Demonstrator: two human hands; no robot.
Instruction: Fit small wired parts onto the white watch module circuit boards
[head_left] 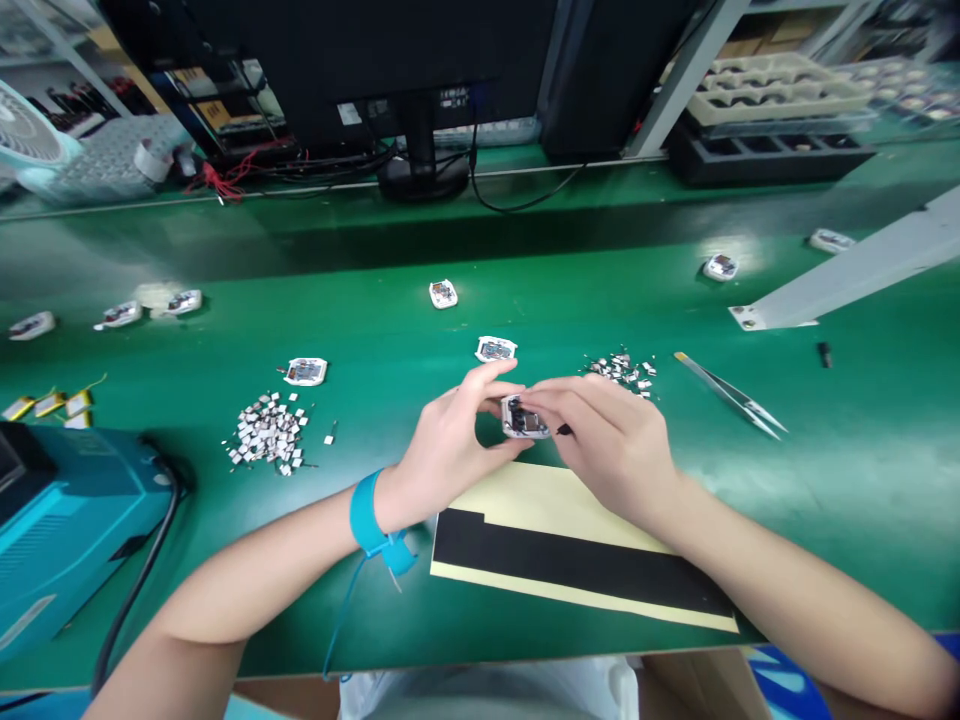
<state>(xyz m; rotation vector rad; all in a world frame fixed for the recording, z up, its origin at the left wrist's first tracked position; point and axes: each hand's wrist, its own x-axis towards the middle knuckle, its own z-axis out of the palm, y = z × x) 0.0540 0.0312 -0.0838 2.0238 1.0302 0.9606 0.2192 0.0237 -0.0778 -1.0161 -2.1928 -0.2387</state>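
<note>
A small white device housing (526,419) with electronics inside is held between the thumb and fingers of my left hand (448,425), its inside facing up. My right hand (611,435) closes in from the other side, fingertips pressed together at the housing's upper edge. Beneath those fingers a small black tip (564,430) shows; what it belongs to is hidden. Just behind my hands lies another white housing (496,349). Below them is a yellow backing sheet (529,487) with a black strip (570,555). A blue wrist strap (366,512) circles my left wrist.
Piles of small white parts lie left (270,432) and right (624,371). Tweezers (731,395) rest at right, near a metal post (862,262). More housings (306,371) are spread across the green bench. A teal machine (75,530) stands at left; a monitor (337,50) is behind.
</note>
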